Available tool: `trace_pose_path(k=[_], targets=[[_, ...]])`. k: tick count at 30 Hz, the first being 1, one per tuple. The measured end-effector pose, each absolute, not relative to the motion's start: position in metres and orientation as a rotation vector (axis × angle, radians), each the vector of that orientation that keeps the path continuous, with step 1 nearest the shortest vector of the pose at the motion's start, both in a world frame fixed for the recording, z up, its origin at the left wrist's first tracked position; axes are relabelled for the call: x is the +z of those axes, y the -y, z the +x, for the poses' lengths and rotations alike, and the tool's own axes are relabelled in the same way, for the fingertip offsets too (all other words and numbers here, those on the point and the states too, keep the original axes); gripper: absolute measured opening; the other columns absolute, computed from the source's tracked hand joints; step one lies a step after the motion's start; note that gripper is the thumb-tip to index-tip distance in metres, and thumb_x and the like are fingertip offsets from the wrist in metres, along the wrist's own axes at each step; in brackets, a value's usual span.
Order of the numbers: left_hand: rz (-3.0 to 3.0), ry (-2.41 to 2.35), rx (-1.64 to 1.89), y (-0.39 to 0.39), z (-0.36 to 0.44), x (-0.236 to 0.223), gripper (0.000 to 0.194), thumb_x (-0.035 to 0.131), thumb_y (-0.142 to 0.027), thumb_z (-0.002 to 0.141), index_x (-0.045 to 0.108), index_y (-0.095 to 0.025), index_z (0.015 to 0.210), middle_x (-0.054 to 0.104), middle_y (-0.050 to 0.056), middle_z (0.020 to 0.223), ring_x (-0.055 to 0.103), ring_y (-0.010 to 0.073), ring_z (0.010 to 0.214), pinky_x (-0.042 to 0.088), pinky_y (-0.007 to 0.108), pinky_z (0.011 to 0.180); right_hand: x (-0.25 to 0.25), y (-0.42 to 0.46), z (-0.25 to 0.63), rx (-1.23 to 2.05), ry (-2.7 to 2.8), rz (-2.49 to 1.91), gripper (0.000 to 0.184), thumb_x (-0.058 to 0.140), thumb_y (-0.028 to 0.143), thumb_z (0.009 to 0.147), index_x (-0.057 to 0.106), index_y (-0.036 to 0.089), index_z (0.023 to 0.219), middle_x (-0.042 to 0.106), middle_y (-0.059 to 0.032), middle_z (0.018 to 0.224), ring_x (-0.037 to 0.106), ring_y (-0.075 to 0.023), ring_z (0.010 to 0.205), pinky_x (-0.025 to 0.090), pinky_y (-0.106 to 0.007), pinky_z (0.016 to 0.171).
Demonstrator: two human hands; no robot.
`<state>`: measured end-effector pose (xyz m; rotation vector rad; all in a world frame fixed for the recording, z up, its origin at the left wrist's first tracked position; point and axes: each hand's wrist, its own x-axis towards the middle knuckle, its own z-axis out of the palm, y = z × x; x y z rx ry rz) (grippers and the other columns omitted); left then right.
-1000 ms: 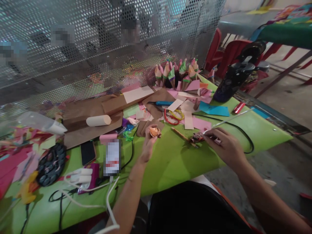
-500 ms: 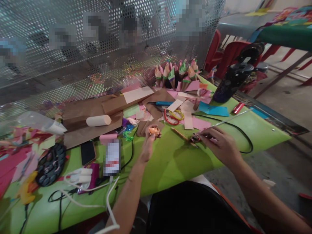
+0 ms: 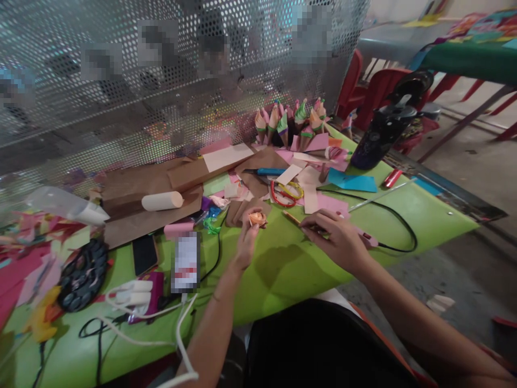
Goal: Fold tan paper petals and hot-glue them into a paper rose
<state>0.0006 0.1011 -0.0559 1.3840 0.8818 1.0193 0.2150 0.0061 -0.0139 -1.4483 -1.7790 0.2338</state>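
My left hand (image 3: 247,237) is closed round a small orange paper swirl with brown at its edge (image 3: 257,218), held above the front part of the table. My right hand (image 3: 333,234) hovers to the right of it, fingertips pinched together beside a yellow pencil (image 3: 291,217); anything between them is hidden. Behind the right hand lies a pink tool with a black cord (image 3: 367,238), its front end covered by the hand. Brown card pieces (image 3: 236,213) lie just behind my left hand.
Finished paper ice-cream cones (image 3: 283,126) stand at the back. Scissors (image 3: 285,194), a blue cutter (image 3: 269,172) and paper scraps lie in the middle. Phones (image 3: 145,255), white cables, a yellow glue gun (image 3: 43,315) and a white roll (image 3: 161,201) are left. A dark bottle (image 3: 379,134) stands right.
My right hand has moved left and slightly up, from the dark clutter by the pink tool to beside the pencil. My left hand keeps the orange swirl nearly in place.
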Motion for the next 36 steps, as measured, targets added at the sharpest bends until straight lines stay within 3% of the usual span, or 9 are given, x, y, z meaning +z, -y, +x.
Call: trace_pose_path(k=[9, 19, 30, 36], targets=[[1.448, -0.829, 0.998, -0.102, 0.001, -0.056, 0.036, 0.05, -0.031, 0.08, 0.058, -0.021, 0.114, 0.065, 0.007, 0.107, 0.06, 0.02, 0.09, 0.05, 0.034, 0.08, -0.004, -0.019, 0.195, 0.316, 1.781, -1.323, 0.018, 0.054, 0.024, 0.096, 0.072, 0.023, 0.096, 0.069, -0.0065, 0.088, 0.066, -0.0193, 0.081, 0.052, -0.031, 0.071], [1.656, -0.844, 0.907, -0.095, -0.002, -0.04, 0.039, 0.052, -0.049, 0.087, 0.058, -0.023, 0.116, 0.063, 0.006, 0.113, 0.058, 0.0238, 0.101, 0.047, 0.035, 0.089, -0.006, -0.041, 0.169, 0.238, 1.861, -1.306, 0.008, 0.063, 0.019, 0.091, 0.071, 0.021, 0.09, 0.066, -0.0062, 0.085, 0.065, -0.0202, 0.081, 0.05, -0.03, 0.072], [1.816, -0.926, 0.862, -0.088, -0.002, -0.034, 0.03, 0.06, -0.037, 0.085, 0.057, -0.027, 0.114, 0.064, 0.003, 0.108, 0.061, 0.0227, 0.098, 0.047, 0.033, 0.088, -0.013, -0.039, 0.177, 0.219, 1.911, -1.321, 0.009, 0.062, 0.018, 0.09, 0.07, 0.021, 0.086, 0.068, -0.006, 0.086, 0.065, -0.0201, 0.08, 0.049, -0.031, 0.071], [1.916, -0.926, 0.798, -0.087, 0.001, -0.031, 0.021, 0.051, -0.038, 0.091, 0.053, -0.024, 0.106, 0.06, 0.004, 0.101, 0.06, 0.0234, 0.094, 0.046, 0.035, 0.087, 0.002, -0.033, 0.18, 0.203, 1.947, -1.342, 0.004, 0.064, 0.02, 0.089, 0.067, 0.02, 0.089, 0.067, -0.0056, 0.084, 0.062, -0.0202, 0.076, 0.048, -0.031, 0.067]])
